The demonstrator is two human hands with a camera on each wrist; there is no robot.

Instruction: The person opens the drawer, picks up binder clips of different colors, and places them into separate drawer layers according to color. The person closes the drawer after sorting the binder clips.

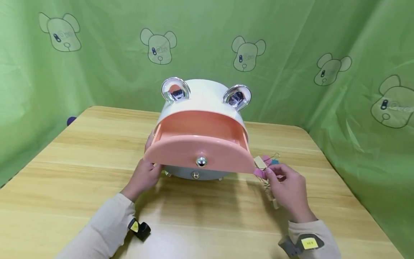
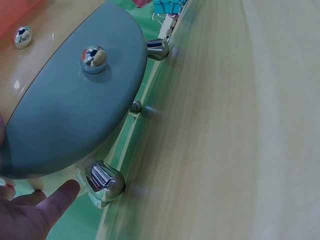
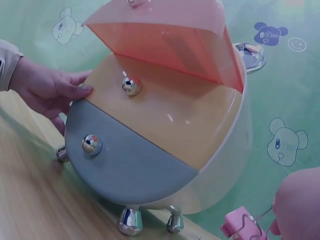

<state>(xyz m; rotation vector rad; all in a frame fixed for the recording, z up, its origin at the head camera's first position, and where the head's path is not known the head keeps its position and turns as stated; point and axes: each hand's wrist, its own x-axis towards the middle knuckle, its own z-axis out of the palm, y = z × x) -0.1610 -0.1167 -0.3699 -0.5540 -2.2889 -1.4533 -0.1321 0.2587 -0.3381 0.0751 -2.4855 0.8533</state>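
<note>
A white rounded drawer box [image 1: 207, 94] with two shiny ear-like rings stands on short metal feet. Its coral top drawer [image 1: 174, 153] is pulled out, and the inside that shows is bare. Below it, the tan middle drawer [image 3: 165, 107] and the grey-blue bottom drawer [image 3: 130, 160] are closed. My left hand [image 1: 147, 177] grips the box's side, thumb at the front edge; some fingers are hidden behind it. By the top drawer's right corner, my right hand [image 1: 289, 185] pinches a pink binder clip [image 3: 243, 223] with wire handles.
A loose pile of binder clips, with a blue clip [image 1: 275, 162] and a cream clip [image 1: 260, 162] among them, lies right of the box. The wooden table [image 1: 200, 219] has a green curtain [image 1: 207, 21] with bear outlines behind and beside it.
</note>
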